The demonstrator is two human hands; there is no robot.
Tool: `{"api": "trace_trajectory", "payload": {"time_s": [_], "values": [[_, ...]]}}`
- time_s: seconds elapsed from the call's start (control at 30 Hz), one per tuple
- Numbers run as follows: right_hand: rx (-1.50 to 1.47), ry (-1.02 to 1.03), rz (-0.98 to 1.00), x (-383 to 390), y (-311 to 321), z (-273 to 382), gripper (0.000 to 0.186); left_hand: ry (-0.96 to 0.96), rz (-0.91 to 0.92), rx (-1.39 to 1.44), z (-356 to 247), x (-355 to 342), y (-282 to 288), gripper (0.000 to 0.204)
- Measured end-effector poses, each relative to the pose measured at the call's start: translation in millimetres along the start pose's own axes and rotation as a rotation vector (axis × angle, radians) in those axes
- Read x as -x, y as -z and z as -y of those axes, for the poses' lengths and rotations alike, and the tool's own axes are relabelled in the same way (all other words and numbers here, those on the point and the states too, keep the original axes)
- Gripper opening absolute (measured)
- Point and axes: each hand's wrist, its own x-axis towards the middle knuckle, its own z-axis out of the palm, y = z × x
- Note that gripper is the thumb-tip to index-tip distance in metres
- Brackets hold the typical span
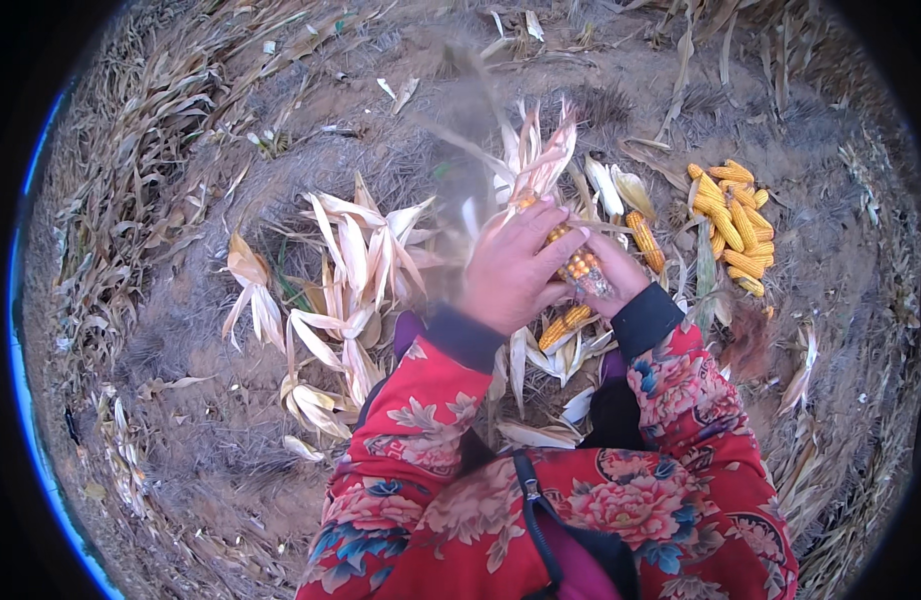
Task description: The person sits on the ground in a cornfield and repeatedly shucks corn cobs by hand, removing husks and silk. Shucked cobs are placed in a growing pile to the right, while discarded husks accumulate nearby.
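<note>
Both hands work on one corn cob (578, 266) with orange-yellow kernels, held in front of my chest. My left hand (516, 268) grips its upper part, where pale husk leaves (541, 160) fan upward. My right hand (617, 275) holds the cob's lower end from the right; most of that hand is hidden behind the cob and my left hand. Another partly husked cob (564, 326) lies just below my hands. My sleeves are red with a flower print.
A pile of husked yellow cobs (736, 225) lies on the bare soil to the right, one single cob (646, 240) nearer my hands. Stripped pale husks (346, 290) are strewn to the left. Dry corn stalks and leaves (131, 200) ring the ground.
</note>
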Motion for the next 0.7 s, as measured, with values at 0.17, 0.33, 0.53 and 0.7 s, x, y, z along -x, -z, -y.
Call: {"api": "trace_trajectory", "payload": {"time_s": [0.17, 0.33, 0.53, 0.7], "values": [[0.203, 0.068, -0.271, -9.1, 14.9, 3.7, 0.036, 0.406, -0.127, 0.258, 14.4, 6.5, 2.8, 0.049], [0.68, 0.125, -0.235, -5.4, -18.3, -24.6, 0.053, 0.772, -0.312, 0.525, 30.5, 8.2, 13.3, 0.058], [1.04, 0.097, -0.232, -0.1, -31.6, -51.4, 0.066, 0.943, -0.657, 0.891, 31.7, 7.2, 20.4, 0.032], [1.363, 0.269, -0.241, -2.1, -35.3, -58.9, 0.064, 0.804, -0.738, 1.593, 43.4, 16.4, 20.5, 0.034]]}}
